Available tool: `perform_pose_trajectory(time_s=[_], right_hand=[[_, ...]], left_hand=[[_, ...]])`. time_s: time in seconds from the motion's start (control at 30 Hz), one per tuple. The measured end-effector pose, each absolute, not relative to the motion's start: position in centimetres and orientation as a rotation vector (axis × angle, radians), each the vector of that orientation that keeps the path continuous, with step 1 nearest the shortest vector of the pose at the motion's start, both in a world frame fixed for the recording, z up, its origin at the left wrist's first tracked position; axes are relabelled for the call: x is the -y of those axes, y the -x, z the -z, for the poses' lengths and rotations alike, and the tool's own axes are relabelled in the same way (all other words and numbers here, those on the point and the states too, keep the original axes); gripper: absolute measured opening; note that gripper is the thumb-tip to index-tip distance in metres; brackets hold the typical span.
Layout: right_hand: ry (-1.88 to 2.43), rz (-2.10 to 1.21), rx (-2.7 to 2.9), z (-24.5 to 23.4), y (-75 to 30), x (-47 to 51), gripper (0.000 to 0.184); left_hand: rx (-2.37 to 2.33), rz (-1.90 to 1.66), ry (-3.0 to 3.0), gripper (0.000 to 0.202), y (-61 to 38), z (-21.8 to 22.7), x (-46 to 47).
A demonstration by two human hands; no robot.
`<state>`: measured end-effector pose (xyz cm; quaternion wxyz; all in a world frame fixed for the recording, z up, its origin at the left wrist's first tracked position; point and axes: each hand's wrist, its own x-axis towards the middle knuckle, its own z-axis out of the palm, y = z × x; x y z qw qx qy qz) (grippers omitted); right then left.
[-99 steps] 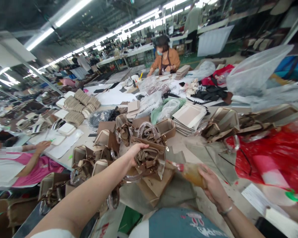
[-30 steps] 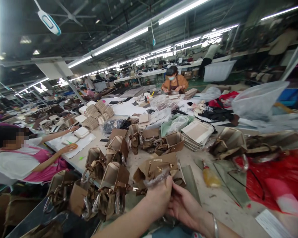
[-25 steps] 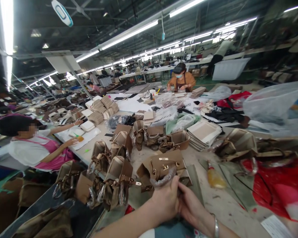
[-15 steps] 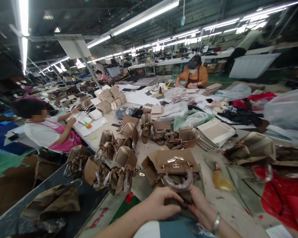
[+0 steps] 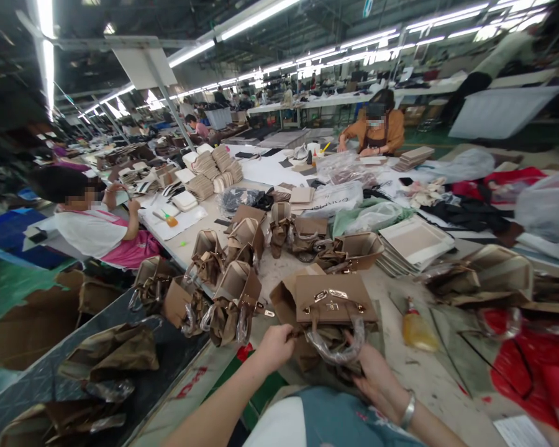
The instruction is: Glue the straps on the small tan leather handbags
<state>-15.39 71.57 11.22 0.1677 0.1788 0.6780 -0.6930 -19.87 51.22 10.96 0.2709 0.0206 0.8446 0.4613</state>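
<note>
A brown handbag point(image 5: 333, 297) lies in front of me, its metal-trimmed panel facing up and its plastic-wrapped handle point(image 5: 338, 355) hanging toward me. My left hand point(image 5: 276, 347) is closed at the bag's left side, fingertips pinching the edge of its material. Under the handle's right end, my right hand point(image 5: 373, 375) is closed on the bag's lower part; some of its fingers are hidden behind the handle and the dark, crumpled fabric.
Several unfinished brown bags point(image 5: 235, 292) stand to the left. A bottle of yellow liquid point(image 5: 419, 332) is at the right, near red material point(image 5: 535, 366). Stacked panels point(image 5: 417, 242) lie behind. One co-worker point(image 5: 93, 217) sits at left, another point(image 5: 377, 127) across the table.
My left hand has moved left and away from me, from the bag's near middle to its left side. My right hand stays at the bag. The camera view has shifted slightly.
</note>
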Motion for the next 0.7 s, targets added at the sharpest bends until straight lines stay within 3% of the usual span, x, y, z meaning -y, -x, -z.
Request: perform_pose_trajectory(time_s=[0.13,0.23,0.47,0.57,0.7], right_hand=[[-0.656,2.215,-1.571,-12.3,15.3,-71.1,0.042],[-0.636,2.323,-1.489,-12.9,15.4,-70.4,0.04],[-0.666,2.523,-1.431,-12.7,16.2,-70.2,0.046],[-0.64,2.437,-1.612,-11.8,16.2,-70.8,0.046],[-0.711,2.133,-1.832,-10.2,15.8,-71.3,0.045]], left_hand=[[-1.848,-1.3,0.076,0.011,19.3,-11.8,-52.3],[-1.357,-1.431,0.294,0.022,18.6,-11.5,-53.4],[-0.841,-1.75,0.264,0.048,18.3,-10.7,-55.5],[-1.01,-1.569,0.296,0.056,18.9,-10.6,-55.5],[-1.755,-1.206,0.312,0.076,20.3,-10.2,-55.8]])
